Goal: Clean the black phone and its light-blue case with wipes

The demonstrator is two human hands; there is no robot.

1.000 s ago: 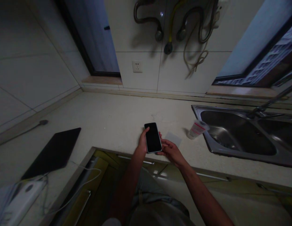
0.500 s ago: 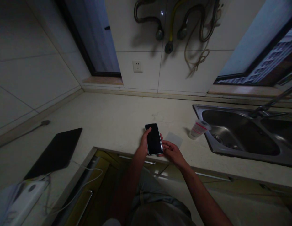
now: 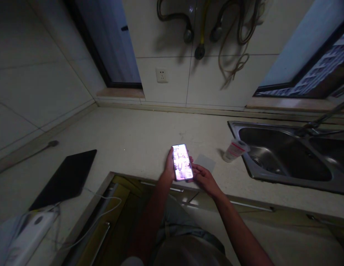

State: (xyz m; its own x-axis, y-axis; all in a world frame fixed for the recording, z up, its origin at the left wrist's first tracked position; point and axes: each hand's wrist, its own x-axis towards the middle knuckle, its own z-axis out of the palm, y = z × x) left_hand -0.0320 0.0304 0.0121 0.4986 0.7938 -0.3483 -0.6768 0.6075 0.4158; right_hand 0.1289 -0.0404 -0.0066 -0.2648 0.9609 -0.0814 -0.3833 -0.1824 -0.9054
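A smartphone (image 3: 183, 162) with a brightly lit screen is held over the front edge of the pale counter (image 3: 149, 133). My left hand (image 3: 169, 164) wraps round its left side, and fingertips show past the right edge. At the lower right corner, my right hand (image 3: 203, 179) has its curled fingers against the phone; some of them are hidden behind it. Just right of the phone, a thin pale sheet (image 3: 206, 162) lies flat on the counter. Further right is a clear plastic cup (image 3: 234, 151) with red print, beside the sink.
A steel double sink (image 3: 285, 155) with a tap (image 3: 310, 127) occupies the right side. On the left lie a black flat panel (image 3: 65, 179), a white box-like object (image 3: 30, 236) and a white cable (image 3: 105, 212). Pipes (image 3: 188, 35) and a socket (image 3: 161, 75) are on the wall.
The phone's screen has gone from dark to lit. My left thumb, which was on the screen, has drawn back to the phone's left edge. My right hand stays at the lower right corner.
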